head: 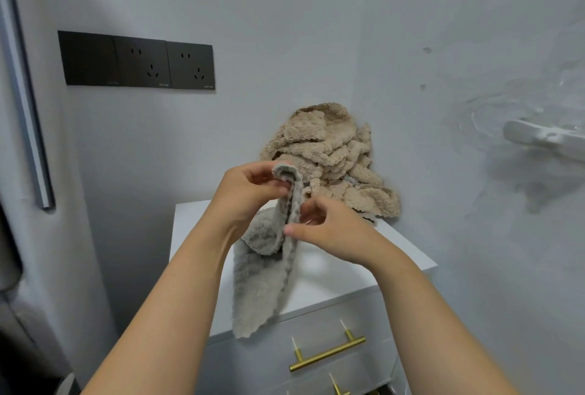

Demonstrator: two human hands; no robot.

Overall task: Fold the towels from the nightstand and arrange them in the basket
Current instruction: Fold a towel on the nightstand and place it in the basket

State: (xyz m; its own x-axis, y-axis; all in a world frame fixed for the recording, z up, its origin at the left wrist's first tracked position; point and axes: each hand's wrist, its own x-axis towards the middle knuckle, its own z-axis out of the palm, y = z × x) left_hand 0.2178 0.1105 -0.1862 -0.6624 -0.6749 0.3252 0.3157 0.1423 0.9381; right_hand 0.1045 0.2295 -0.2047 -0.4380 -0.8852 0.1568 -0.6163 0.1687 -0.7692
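Looming behind grey towel [262,284]: beige towels [332,154]

The grip of the left hand [243,192] covers part of the gray towel's [262,274] folded top edge, and some fingertips of the right hand [332,230] are tucked behind a hanging fold, so exactly where they pinch cannot be told. Both hands and the gray towel hide the lower front of the beige towel pile [332,147]. The lower brass handle [337,388] is cut off by the bottom edge, the white wall fixture [550,138] by the right edge, and the print on the socket plates [139,60] is too small to read.
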